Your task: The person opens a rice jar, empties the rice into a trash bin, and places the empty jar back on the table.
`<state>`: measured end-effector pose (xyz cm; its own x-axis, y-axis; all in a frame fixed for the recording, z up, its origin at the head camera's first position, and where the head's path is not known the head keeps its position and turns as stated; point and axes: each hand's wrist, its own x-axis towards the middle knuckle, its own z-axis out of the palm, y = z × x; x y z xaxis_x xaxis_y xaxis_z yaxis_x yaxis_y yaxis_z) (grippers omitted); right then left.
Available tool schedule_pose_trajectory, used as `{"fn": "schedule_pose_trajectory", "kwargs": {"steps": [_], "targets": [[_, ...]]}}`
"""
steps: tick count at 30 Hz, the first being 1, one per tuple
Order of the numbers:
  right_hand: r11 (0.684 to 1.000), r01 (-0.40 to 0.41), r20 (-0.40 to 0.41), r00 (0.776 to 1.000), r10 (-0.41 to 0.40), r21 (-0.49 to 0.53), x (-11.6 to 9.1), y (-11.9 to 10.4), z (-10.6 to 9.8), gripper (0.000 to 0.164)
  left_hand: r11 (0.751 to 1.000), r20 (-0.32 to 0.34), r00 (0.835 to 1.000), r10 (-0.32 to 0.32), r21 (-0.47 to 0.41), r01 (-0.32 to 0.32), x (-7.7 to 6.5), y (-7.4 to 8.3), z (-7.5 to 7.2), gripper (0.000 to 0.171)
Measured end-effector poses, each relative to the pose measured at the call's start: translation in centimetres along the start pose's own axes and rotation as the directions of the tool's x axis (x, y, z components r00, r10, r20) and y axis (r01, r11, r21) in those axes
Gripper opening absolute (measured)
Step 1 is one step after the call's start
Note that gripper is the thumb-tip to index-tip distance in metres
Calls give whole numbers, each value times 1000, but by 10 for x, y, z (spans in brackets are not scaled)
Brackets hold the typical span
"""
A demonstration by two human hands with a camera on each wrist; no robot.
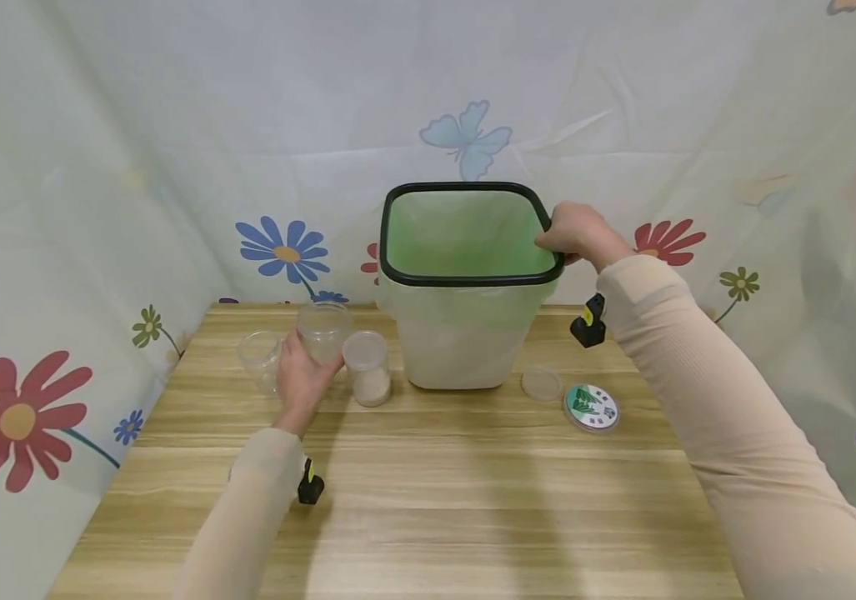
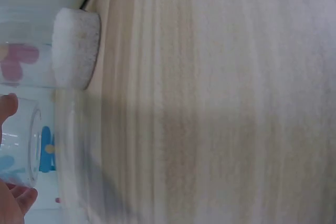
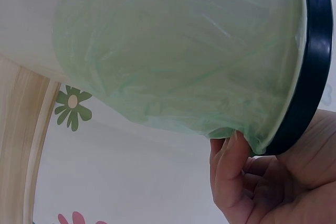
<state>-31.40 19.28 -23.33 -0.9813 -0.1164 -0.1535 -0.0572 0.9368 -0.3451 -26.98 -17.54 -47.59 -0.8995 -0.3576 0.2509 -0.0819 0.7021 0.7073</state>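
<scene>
My left hand [image 1: 302, 379] grips a clear plastic jar [image 1: 325, 323] at the back left of the table. In the left wrist view, the thumb and fingertips lie on opposite sides of this jar [image 2: 20, 142], whose base seems off the tabletop. Just right of the hand stands a clear jar with white grains [image 1: 369, 373] in its bottom. Another clear jar [image 1: 258, 357] is to the left. With my right hand [image 1: 581, 231] I hold the black rim of a pale bin [image 1: 465, 333] at its right corner. Fingers curl under the rim against its green bag [image 3: 173, 98].
A clear lid [image 1: 542, 383] and a round lid with a green and white label [image 1: 591, 405] lie right of the bin on the wooden table [image 1: 443, 500]. Flowered curtains [image 1: 195, 125] hang behind and at both sides. Small black devices [image 1: 310, 487] sit by both wrists.
</scene>
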Motion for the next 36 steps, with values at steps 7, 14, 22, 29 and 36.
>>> {"fn": "schedule_pose_trajectory", "kwargs": {"steps": [7, 14, 22, 29, 36], "targets": [[1000, 4, -5, 1000, -4, -5, -1, 0, 0, 18, 998, 65, 995, -69, -6, 70, 0, -8, 6, 94], [1000, 11, 0, 1000, -11, -16, -1, -1, 1, 20, 994, 100, 989, -107, -2, 108, 0, -13, 12, 95], [1000, 13, -13, 1000, -13, -12, -3, -2, 0, 19, 993, 94, 989, -114, -2, 115, 0, -13, 12, 93], [1000, 11, -17, 1000, -11, 0, -3, -3, -1, 18, 988, 108, 982, -153, -8, 155, 1, -13, 13, 100], [1000, 8, -13, 1000, -8, -3, -3, -5, 0, 17, 981, 110, 976, -188, -29, 193, 2, -18, 14, 101]]}}
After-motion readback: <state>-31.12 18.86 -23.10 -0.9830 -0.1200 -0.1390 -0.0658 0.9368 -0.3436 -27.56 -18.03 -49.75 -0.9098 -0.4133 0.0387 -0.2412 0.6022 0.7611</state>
